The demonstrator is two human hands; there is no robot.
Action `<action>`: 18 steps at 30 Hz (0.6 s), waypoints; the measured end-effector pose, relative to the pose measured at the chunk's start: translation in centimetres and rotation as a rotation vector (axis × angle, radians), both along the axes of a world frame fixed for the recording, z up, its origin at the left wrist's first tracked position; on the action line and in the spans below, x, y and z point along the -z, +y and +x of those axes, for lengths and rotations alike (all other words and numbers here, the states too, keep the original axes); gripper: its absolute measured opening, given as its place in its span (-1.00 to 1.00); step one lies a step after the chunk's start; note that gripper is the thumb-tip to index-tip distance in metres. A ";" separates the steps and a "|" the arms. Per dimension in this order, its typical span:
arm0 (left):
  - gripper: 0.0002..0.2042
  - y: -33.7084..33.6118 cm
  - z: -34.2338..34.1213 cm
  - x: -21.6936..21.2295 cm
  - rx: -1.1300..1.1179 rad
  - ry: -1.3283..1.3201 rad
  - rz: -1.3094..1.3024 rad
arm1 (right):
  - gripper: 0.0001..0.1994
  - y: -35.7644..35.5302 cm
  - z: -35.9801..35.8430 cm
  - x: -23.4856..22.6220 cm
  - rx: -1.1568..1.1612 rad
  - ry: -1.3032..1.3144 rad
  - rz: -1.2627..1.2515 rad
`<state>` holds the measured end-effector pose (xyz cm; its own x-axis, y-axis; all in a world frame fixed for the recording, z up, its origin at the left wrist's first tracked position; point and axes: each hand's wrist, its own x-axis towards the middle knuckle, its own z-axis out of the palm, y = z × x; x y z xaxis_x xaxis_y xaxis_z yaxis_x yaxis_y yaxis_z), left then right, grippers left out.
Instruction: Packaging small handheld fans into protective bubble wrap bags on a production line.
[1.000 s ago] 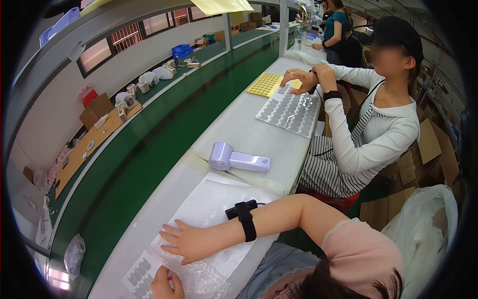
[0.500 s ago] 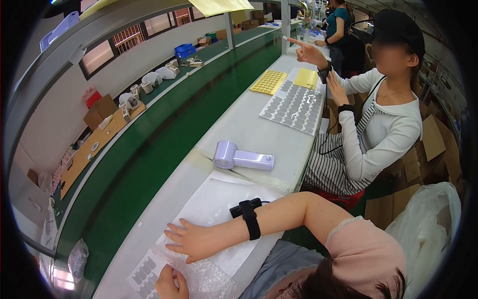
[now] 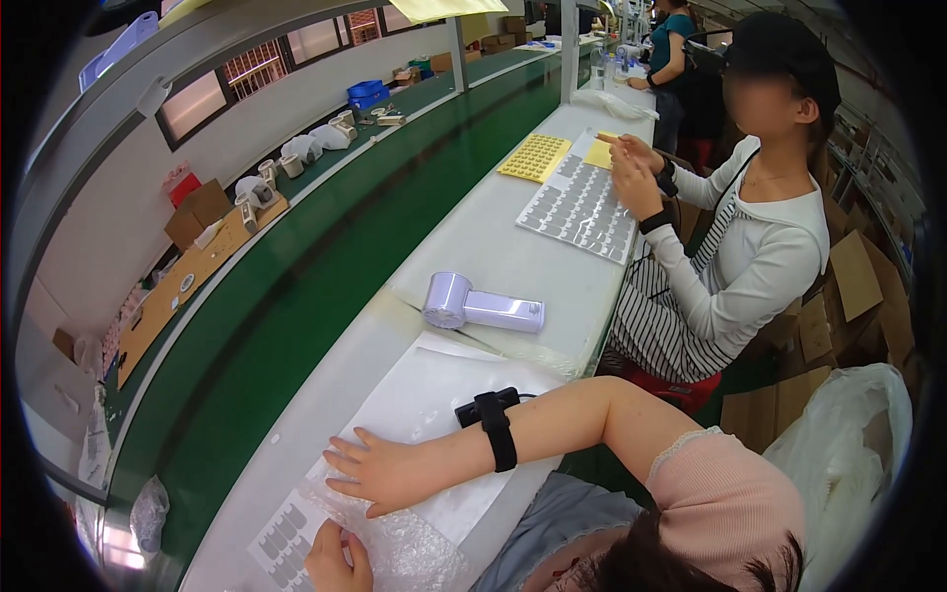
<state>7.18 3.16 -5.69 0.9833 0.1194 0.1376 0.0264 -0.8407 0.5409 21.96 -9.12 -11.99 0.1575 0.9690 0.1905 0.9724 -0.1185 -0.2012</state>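
Note:
My right hand (image 3: pixel 380 474) lies flat, fingers spread, on white sheets (image 3: pixel 444 395) and the upper edge of clear bubble wrap (image 3: pixel 404 543). Closer to me, my left hand (image 3: pixel 338 562) has its fingers curled and thumb drawn in at the left edge of the bubble wrap. What those fingers pinch, if anything, is too small to make out. Partly under the wrap, a sheet of grey die-cut stickers (image 3: pixel 281 538) reaches out left of my hands. A lilac handheld fan (image 3: pixel 483 308) rests on its side beyond the white sheets.
A co-worker (image 3: pixel 750 217) sits at the right, hands above a grey sticker sheet (image 3: pixel 582 209) beside a yellow sticker sheet (image 3: pixel 534 158). A green conveyor belt (image 3: pixel 296 326) runs along the table's left. A plastic bag (image 3: pixel 838 454) and cardboard boxes (image 3: pixel 858 271) stand at right.
The co-worker has lowered both hands and brought them together over the sticker sheet. My hands have hardly moved.

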 end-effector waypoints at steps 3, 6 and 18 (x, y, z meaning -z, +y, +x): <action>-0.89 0.0 0.0 0.0 -0.003 -0.007 -0.010 | -0.33 0.0 0.0 0.2 -0.012 0.001 0.028; -0.90 0.0 0.0 0.2 -0.005 0.007 0.013 | -0.33 -0.1 0.1 0.1 -0.017 -0.004 0.032; -0.92 0.2 -0.1 0.6 0.017 -0.047 0.016 | -0.35 0.0 -0.1 0.0 0.009 -0.008 0.003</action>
<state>7.06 3.38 -6.29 0.9775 0.1006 0.1857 -0.0128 -0.8495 0.5275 21.87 -9.17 -12.00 0.1648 0.9670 0.1943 0.9728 -0.1269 -0.1939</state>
